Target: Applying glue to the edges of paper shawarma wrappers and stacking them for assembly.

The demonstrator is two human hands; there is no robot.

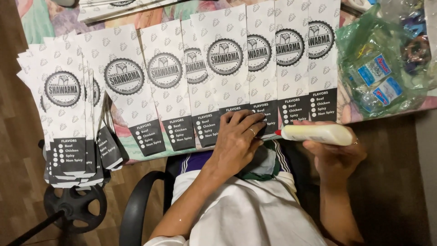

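Currently the left hand presses flat, fingers spread, on the near end of one paper sleeve in the overlapped row. The right hand grips a glue bottle, nozzle pointing left. Risk: excess squeeze could smear glue onto neighbouring sleeves.

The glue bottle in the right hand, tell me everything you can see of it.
The glue bottle is a slim, soft-looking plastic tube, translucent and filled with pale cream glue, ending in a small red tip. It lies nearly level, tip pointing left toward the lower edge of the overlapping paper sleeves. The right hand holds it from below by the rear half, fingers wrapped round it. The tip sits just beside the left hand, apparently not touching.
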